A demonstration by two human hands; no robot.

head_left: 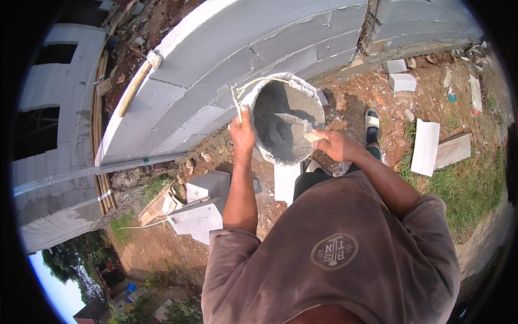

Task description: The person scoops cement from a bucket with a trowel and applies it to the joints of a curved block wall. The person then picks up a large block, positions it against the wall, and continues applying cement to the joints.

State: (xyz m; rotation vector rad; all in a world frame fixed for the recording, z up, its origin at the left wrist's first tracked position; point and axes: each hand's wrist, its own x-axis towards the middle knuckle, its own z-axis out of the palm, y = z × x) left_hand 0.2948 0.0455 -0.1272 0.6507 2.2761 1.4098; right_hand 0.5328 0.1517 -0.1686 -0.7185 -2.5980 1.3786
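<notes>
A bucket [314,108] crusted with grey mortar is in front of me, tilted, with wet mortar [274,135] inside and a pale cord handle across its rim. My left hand [242,129] grips the left side of the bucket by its rim and cord. A trowel [290,120], coated in mortar, has its blade inside the bucket. My right hand [329,144] is closed on the trowel's handle at the bucket's right side.
A grey block wall [237,38] curves beyond the bucket, with a stick [135,86] near its left end. Cut blocks [208,187] lie low on the left, more [402,82] and boards [425,146] on the right dirt. My shoe [371,121] stands beside the bucket.
</notes>
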